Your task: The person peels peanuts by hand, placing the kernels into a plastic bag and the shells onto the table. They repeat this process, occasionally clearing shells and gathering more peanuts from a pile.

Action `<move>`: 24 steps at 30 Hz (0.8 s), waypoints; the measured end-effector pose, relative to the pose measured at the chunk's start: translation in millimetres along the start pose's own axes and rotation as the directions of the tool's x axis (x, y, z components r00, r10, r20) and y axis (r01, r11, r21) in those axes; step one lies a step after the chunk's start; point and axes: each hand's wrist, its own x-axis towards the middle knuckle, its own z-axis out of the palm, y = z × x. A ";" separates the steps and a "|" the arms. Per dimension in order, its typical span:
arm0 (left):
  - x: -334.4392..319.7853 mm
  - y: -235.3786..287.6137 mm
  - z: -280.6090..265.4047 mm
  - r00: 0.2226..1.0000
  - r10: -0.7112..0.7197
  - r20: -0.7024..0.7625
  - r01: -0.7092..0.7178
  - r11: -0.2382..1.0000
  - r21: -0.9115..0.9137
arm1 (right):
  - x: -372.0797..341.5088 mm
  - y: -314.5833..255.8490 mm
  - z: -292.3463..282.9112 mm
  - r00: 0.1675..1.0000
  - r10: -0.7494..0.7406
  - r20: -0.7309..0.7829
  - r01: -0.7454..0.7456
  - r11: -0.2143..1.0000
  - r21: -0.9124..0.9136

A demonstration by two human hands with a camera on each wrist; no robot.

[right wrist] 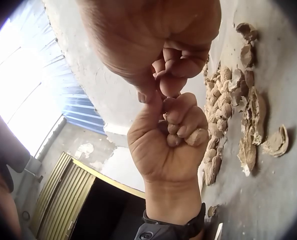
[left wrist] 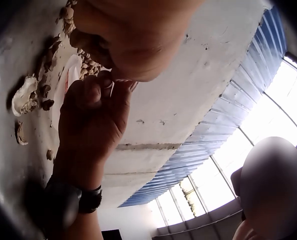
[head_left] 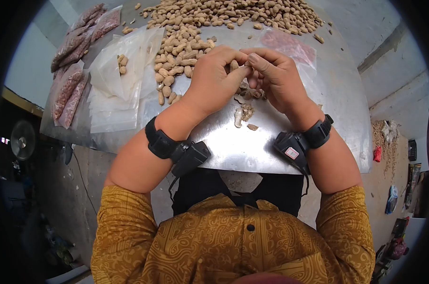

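The left hand curls around several unshelled peanuts, which show in its palm in the right wrist view. Its thumb and index finger meet the fingertips of the right hand above the metal table. The right hand's thumb and fingers are pinched together at that meeting point; what lies between the tips is too small to tell. Below the hands lie broken shells, also seen as shell pieces in the right wrist view.
A large heap of peanuts spreads behind and left of the hands. Clear plastic bags and filled bags of red kernels lie on the left. Another bag of kernels sits behind the right hand. The metal table's edge is near the body.
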 end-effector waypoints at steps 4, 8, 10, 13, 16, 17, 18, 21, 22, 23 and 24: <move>-1.2 0.7 0.7 0.997 -0.061 -0.053 0.059 0.997 -0.044 | 0.8 -1.1 0.2 1.000 0.010 -0.023 -0.009 0.999 0.051; 1.2 5.9 -3.7 0.925 -0.380 0.011 0.361 0.869 -0.338 | 1.6 -0.6 -1.2 0.995 -0.057 -0.077 0.067 0.990 0.124; 2.1 8.2 -4.6 0.918 -0.396 0.030 0.373 0.833 -0.409 | 2.0 3.5 -2.7 0.994 -0.073 -0.079 0.082 0.989 0.123; 3.4 10.7 -7.4 0.908 -0.416 0.059 0.402 0.821 -0.405 | 2.2 5.2 -3.1 0.989 -0.107 -0.099 0.115 0.990 0.081; 3.1 7.6 -9.3 0.925 -0.376 0.056 0.371 0.860 -0.351 | 2.0 4.1 -2.7 0.982 -0.144 -0.119 0.142 0.990 -0.023; 2.3 5.7 -9.3 0.934 -0.353 0.051 0.349 0.876 -0.333 | 1.5 3.6 -2.1 0.980 -0.155 -0.124 0.147 0.987 -0.064; 2.1 4.3 -9.2 0.945 -0.326 0.039 0.321 0.895 -0.309 | 0.8 2.1 -0.4 0.974 -0.183 -0.131 0.165 0.977 -0.136; 2.4 0.9 -9.4 0.970 -0.245 0.008 0.239 0.938 -0.250 | -0.7 -4.2 3.9 0.966 -0.224 -0.127 0.180 0.940 -0.289; 2.7 0.0 -9.2 0.975 -0.220 0.003 0.215 0.946 -0.241 | -1.0 -5.8 2.9 0.971 -0.208 -0.117 0.164 0.939 -0.302; 3.2 -0.5 -9.1 0.981 -0.196 -0.001 0.190 0.954 -0.233 | -1.4 -7.3 1.6 0.976 -0.190 -0.109 0.148 0.937 -0.315; 4.1 -0.7 -9.8 0.983 -0.183 0.016 0.182 0.960 -0.210 | -1.2 -8.9 0.0 0.978 -0.189 -0.093 0.148 0.931 -0.335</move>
